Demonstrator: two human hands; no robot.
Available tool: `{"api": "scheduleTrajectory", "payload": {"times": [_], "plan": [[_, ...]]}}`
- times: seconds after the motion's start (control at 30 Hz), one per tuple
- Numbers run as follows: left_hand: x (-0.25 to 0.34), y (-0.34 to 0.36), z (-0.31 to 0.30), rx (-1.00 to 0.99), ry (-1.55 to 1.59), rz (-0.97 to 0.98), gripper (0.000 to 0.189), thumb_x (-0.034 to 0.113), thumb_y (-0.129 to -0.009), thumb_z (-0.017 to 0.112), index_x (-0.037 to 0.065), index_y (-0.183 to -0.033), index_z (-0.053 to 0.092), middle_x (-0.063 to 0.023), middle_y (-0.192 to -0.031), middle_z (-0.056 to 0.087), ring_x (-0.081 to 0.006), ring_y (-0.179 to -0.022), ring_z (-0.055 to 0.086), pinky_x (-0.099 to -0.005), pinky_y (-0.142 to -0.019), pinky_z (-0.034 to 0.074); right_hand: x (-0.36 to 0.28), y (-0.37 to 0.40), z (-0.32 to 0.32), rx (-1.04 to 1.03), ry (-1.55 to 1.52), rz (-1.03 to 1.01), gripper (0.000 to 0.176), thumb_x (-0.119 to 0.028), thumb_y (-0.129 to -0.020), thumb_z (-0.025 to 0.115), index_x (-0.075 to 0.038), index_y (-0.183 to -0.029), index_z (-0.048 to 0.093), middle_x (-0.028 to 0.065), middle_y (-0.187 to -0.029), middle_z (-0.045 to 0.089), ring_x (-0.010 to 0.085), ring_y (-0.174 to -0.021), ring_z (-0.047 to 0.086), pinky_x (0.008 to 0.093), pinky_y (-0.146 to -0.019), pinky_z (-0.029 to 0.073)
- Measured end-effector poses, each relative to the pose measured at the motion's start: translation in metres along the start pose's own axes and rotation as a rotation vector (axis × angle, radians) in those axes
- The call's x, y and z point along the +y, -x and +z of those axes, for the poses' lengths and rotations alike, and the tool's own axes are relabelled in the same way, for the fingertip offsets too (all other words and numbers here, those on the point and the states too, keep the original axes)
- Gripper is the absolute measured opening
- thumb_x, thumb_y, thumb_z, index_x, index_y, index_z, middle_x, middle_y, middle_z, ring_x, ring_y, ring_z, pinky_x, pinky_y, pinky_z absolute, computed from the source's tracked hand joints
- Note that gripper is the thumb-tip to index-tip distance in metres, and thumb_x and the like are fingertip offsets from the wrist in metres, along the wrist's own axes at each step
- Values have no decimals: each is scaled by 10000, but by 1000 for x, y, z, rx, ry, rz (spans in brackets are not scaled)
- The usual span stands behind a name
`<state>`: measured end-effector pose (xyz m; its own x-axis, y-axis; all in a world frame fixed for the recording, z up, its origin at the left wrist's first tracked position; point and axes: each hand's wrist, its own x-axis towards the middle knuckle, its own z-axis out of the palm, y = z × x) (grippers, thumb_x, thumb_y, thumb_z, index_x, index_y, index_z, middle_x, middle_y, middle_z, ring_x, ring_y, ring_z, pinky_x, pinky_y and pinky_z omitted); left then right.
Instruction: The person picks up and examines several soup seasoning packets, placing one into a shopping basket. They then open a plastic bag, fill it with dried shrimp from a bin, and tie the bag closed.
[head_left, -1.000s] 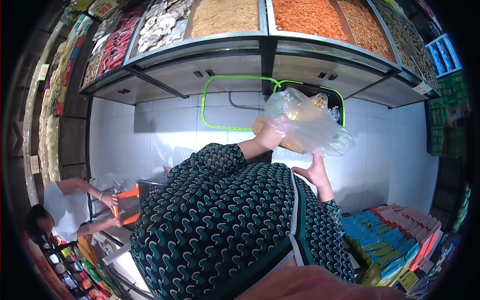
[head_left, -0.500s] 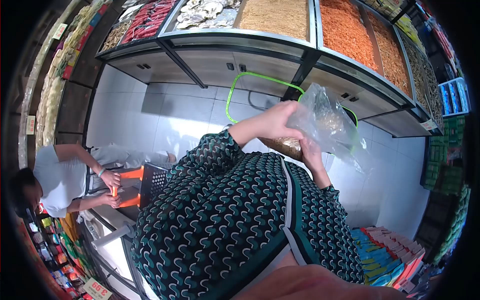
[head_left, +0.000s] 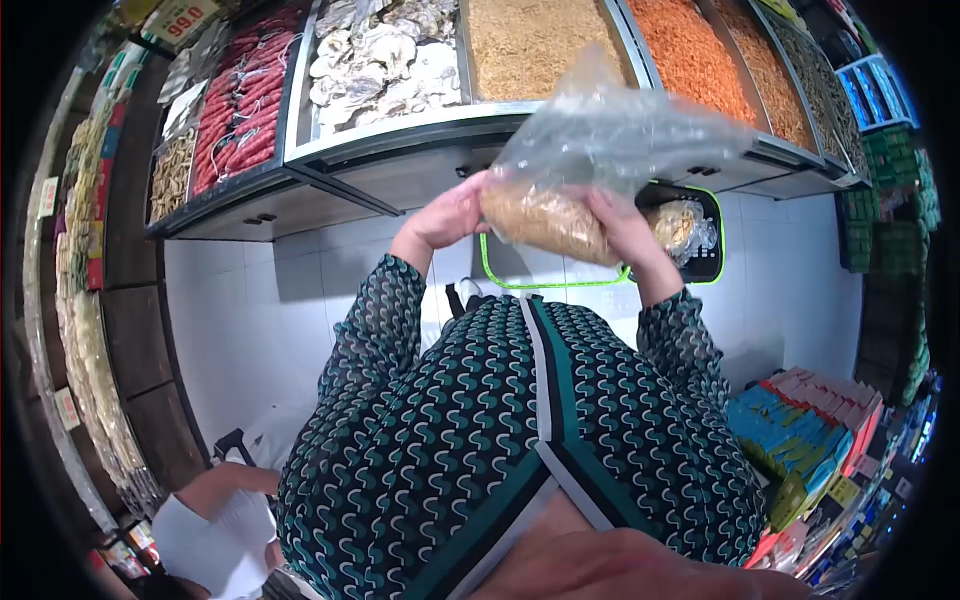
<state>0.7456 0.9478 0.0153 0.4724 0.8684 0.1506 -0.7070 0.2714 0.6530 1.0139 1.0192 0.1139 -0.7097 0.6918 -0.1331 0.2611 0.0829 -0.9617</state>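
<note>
A clear plastic bag with tan dried food in its lower part hangs between my two hands, in front of the display bins. My left hand grips the bag's left end with closed fingers. At the right end, my right hand holds the bag, the thumb on its near side and the other fingers partly hidden. The loose upper part of the bag spreads up and to the right, over the edge of a bin of tan dried food.
Bins of white dried pieces, red sausages and orange dried food line the front. A black basket with bagged goods stands on the floor. Another person is at the lower left. Packets are stacked lower right.
My hands have moved apart and the bag has swung level between them, its filled part now in plain view. The view has shifted, and the other person appears lower.
</note>
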Motion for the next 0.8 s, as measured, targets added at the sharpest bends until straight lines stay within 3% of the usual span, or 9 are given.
{"api": "scheduleTrajectory", "payload": {"times": [0.07,0.17,0.27,0.33,0.37,0.4,0.5,0.63,0.8], "plan": [[10,-26,20,12,-31,-8,899,392,-731,752,109,-1424,253,-22,-1366,414,-150,-1182,469,-301,-891,439,-6,-12,-20,3,-426,133,498,-378,-978,393,28,-1243,509,121,-1188,573,176,-1053,561,311,-925,435],[19,-57,-26,21,-193,26,930,410,-728,749,68,-1420,231,-81,-1360,431,-224,-1239,440,-409,-978,404,-37,-48,-46,-29,-553,188,462,-339,-978,404,25,-1242,512,130,-1176,580,187,-1043,580,327,-928,446],[33,-79,-22,127,-256,0,865,342,-730,759,69,-1396,279,-77,-1311,485,-222,-1171,510,-395,-950,433,-43,-68,-82,-46,-627,279,465,-315,-960,459,2,-1301,459,134,-1230,546,206,-1094,556,343,-966,419],[45,-96,3,169,-274,35,760,312,-757,734,76,-1360,338,-65,-1241,544,-202,-1080,572,-382,-877,476,-52,-62,-98,-240,-735,133,642,-336,-888,586,-31,-1392,329,137,-1313,474,216,-1170,502,355,-996,392],[49,-102,7,204,-235,15,713,303,-773,719,83,-1346,357,-60,-1218,559,-192,-1059,580,-375,-833,487,-61,-60,-100,-251,-752,118,880,-283,-766,736,-53,-1438,216,129,-1368,412,212,-1216,450,347,-1018,364],[55,-107,4,230,-197,0,667,293,-788,704,89,-1333,376,-55,-1195,574,-182,-1038,588,-369,-789,499,-57,-63,-103,-239,-754,112,880,-283,-766,736,-53,-1438,216,129,-1368,412,212,-1216,450,347,-1018,364],[67,-127,-12,186,-148,-107,594,224,-822,670,161,-1331,370,-1,-1215,538,-150,-1077,526,-374,-800,471,-49,-69,-122,-193,-351,99,1006,-10,-601,787,-39,-1434,224,96,-1347,432,187,-1166,458,300,-1000,358],[88,-146,-35,160,-173,-151,642,209,-803,688,168,-1343,343,0,-1206,538,-151,-1061,526,-380,-798,478,-78,-82,-125,36,-213,151,920,33,-589,757,-29,-1395,320,90,-1254,512,180,-1131,480,301,-987,363],[120,-168,-58,-17,-121,-123,800,99,-719,742,109,-1368,274,-61,-1205,536,-185,-1001,581,-329,-747,511,-108,-129,-134,96,-35,153,838,24,-600,741,0,-1351,370,78,-1244,520,176,-1132,476,294,-995,346]]}}
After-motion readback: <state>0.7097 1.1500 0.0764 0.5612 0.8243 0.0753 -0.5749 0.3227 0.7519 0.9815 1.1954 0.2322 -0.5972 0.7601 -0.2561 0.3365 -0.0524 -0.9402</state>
